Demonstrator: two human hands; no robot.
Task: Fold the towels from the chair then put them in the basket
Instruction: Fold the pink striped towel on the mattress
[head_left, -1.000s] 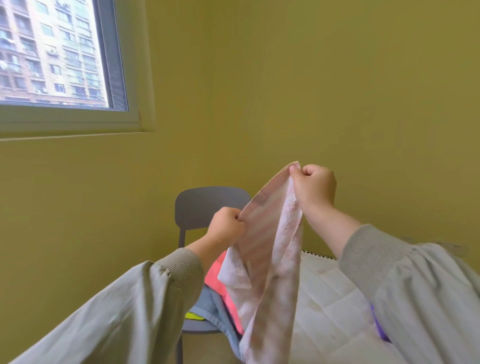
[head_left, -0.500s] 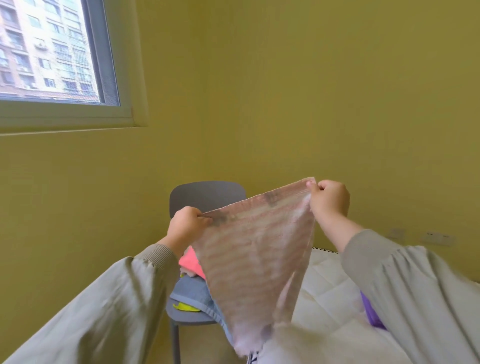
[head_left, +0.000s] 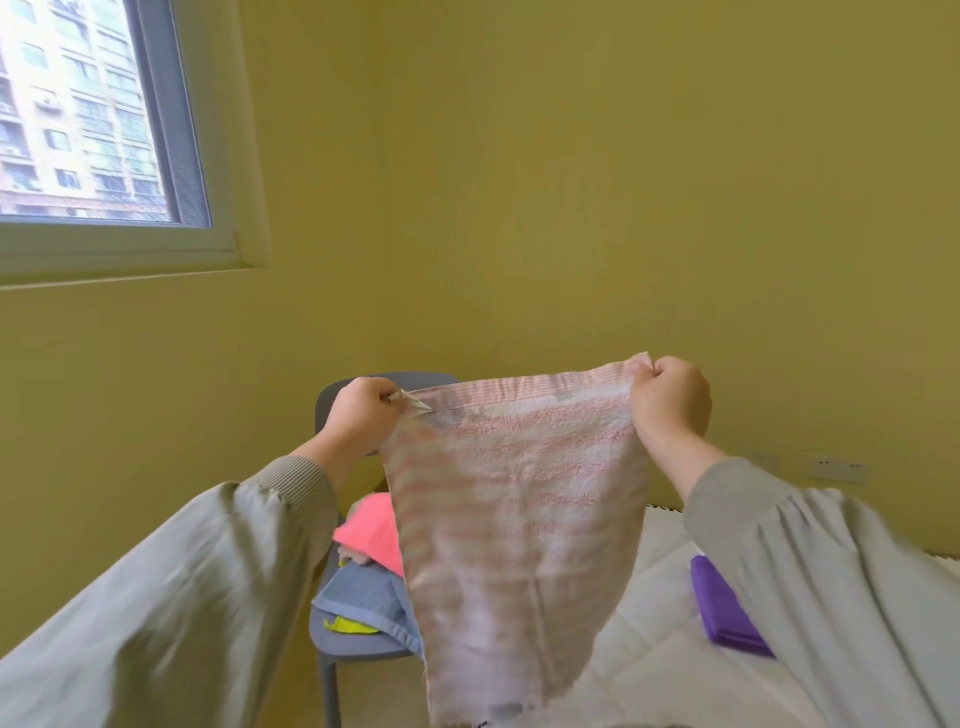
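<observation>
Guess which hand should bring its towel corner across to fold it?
Probably the left hand: it pinches the striped towel over the chair, while the right hand holds its corner nearer the mattress.

The pink-and-white striped terry towel (head_left: 519, 493), stretched between our left hand (head_left: 361, 415) and right hand (head_left: 670, 397), hangs like a curtain before us and screens the right side of the grey plastic chair (head_left: 356, 644). Left of it we have an open path to the coral-pink towel (head_left: 371, 535) and blue towel (head_left: 363, 592) piled on the seat. To the right, bare white quilted mattress (head_left: 660, 623) shows between the curtain and a folded purple cloth (head_left: 727, 608).
</observation>
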